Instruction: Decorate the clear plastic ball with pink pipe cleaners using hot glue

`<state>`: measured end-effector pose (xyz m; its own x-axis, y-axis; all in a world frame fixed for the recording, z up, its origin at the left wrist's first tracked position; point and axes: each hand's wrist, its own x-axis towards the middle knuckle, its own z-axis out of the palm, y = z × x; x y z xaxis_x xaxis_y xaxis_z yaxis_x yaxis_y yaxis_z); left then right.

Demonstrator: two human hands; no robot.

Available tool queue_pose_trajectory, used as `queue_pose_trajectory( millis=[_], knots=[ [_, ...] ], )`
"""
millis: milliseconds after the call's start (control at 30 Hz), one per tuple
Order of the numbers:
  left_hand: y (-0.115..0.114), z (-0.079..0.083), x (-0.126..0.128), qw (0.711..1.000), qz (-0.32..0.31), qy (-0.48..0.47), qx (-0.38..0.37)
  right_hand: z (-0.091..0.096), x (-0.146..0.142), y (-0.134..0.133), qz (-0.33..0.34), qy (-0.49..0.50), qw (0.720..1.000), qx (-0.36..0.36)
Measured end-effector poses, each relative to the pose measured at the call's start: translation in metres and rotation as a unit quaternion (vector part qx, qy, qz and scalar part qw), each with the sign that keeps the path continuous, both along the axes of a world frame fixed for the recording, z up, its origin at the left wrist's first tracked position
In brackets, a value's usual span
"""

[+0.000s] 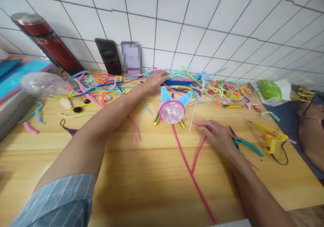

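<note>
My left hand (155, 81) reaches into the heap of coloured pipe cleaners (179, 82) along the wall, its fingers stretched over them. On the right, my right hand (214, 132) pinches a thin pink pipe cleaner (199, 154), whose tip pokes out past the fingers. That piece meets a longer pink pipe cleaner (183, 156) lying down the table. At the long one's upper end is a clear plastic dome (172, 112) with a pink rim and two light blue points (166, 95). Dark green parts with yellow ends (157, 119) stick out beneath it.
Teal-handled pliers (249, 146) and a yellow glue gun (270, 139) lie to the right, near another person's arm (311, 136). A red flask (48, 41), two phones (108, 56) and a clear balloon-like shape (45, 84) are at the left. A translucent stick (192, 117) lies beside the dome.
</note>
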<state>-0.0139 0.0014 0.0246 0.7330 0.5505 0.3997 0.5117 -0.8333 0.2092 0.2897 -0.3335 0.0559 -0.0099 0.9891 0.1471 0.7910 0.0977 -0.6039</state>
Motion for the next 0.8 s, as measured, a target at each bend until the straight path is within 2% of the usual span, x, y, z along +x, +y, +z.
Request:
queue_pose_trajectory(
  millis=[100, 233, 300, 367, 433, 567, 667, 800],
  knots=[
    [0.010, -0.006, 0.004, 1.000, 0.013, -0.017, 0.001, -0.002, 0.003, -0.002, 0.003, -0.005, 1.000, 0.001],
    [0.011, -0.008, 0.011, 0.999, 0.042, -0.028, -0.005, -0.005, 0.009, -0.004, -0.001, -0.015, 1.000, 0.002],
    [0.009, -0.007, 0.013, 0.998, 0.050, -0.035, -0.016, -0.002, 0.015, 0.001, -0.008, -0.018, 1.000, 0.019],
    [0.008, -0.007, 0.015, 0.998, 0.044, -0.047, -0.027, 0.003, 0.021, 0.018, -0.014, -0.022, 0.999, 0.042],
    [0.007, -0.007, 0.015, 0.997, 0.037, -0.058, -0.034, 0.008, 0.023, 0.047, -0.020, -0.037, 0.998, 0.057],
    [0.005, -0.009, 0.013, 0.997, 0.034, -0.063, -0.031, 0.011, 0.016, 0.128, -0.008, -0.095, 0.993, 0.077],
    [0.004, -0.008, 0.012, 0.997, 0.029, -0.060, -0.028, 0.002, 0.007, 0.185, -0.020, -0.113, 0.992, 0.060],
    [0.003, -0.006, 0.012, 0.998, 0.027, -0.053, -0.026, -0.013, 0.000, 0.238, -0.061, -0.124, 0.990, 0.039]
  ],
)
